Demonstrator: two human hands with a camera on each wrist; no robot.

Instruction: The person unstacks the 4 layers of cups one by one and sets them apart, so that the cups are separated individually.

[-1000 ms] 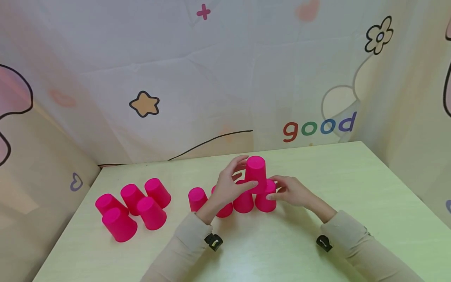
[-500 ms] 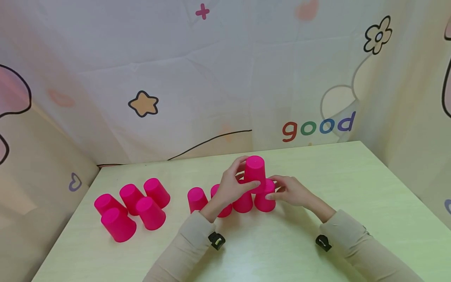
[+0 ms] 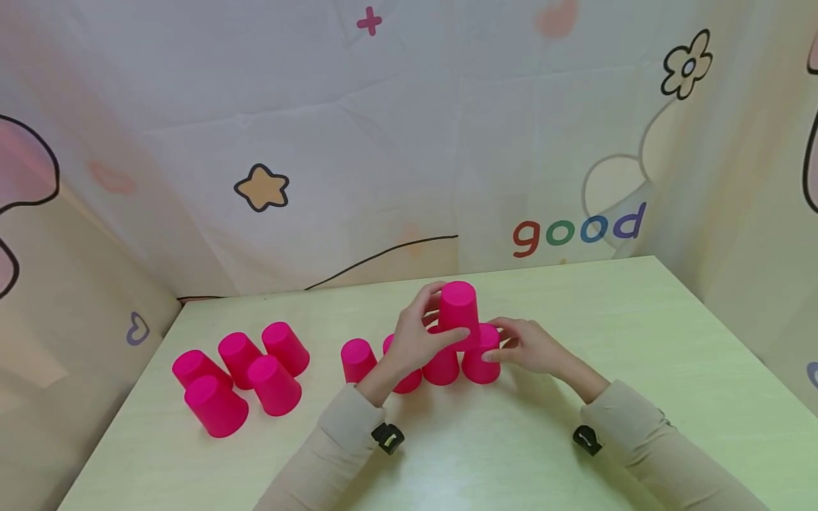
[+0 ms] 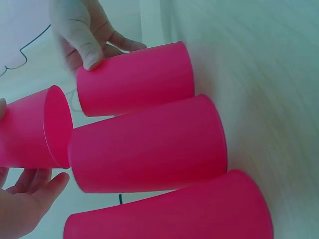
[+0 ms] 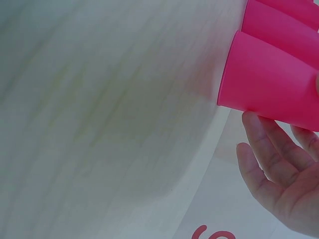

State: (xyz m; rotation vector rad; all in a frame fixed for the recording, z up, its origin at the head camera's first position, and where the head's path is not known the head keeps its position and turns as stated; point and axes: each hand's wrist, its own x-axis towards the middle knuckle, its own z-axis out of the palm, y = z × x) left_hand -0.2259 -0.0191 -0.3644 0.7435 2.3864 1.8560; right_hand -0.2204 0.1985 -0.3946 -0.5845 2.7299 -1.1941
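My left hand (image 3: pixel 418 337) holds an upside-down pink cup (image 3: pixel 459 312) by its sides, thumb in front and fingers behind. This cup is over the right end of a row of upside-down pink cups. In the left wrist view its open rim faces the bases of the row cups (image 4: pixel 149 144); whether it touches them I cannot tell. My right hand (image 3: pixel 530 345) grips the rightmost row cup (image 3: pixel 479 371) between thumb and fingers. In the right wrist view the fingertips (image 5: pixel 250 119) lie along this cup's side. My left hand and wrist partly cover the row's left cups.
On the left of the pale wooden table (image 3: pixel 639 341) stands a group of several upside-down pink cups (image 3: pixel 275 387). The leftmost row cup (image 3: pixel 358 360) is beside my left wrist. A printed curtain (image 3: pixel 396 142) rises behind the table.
The cup in my left hand has shifted slightly left over the row. My right hand keeps its grip on the rightmost cup, and the other cups stay in place.
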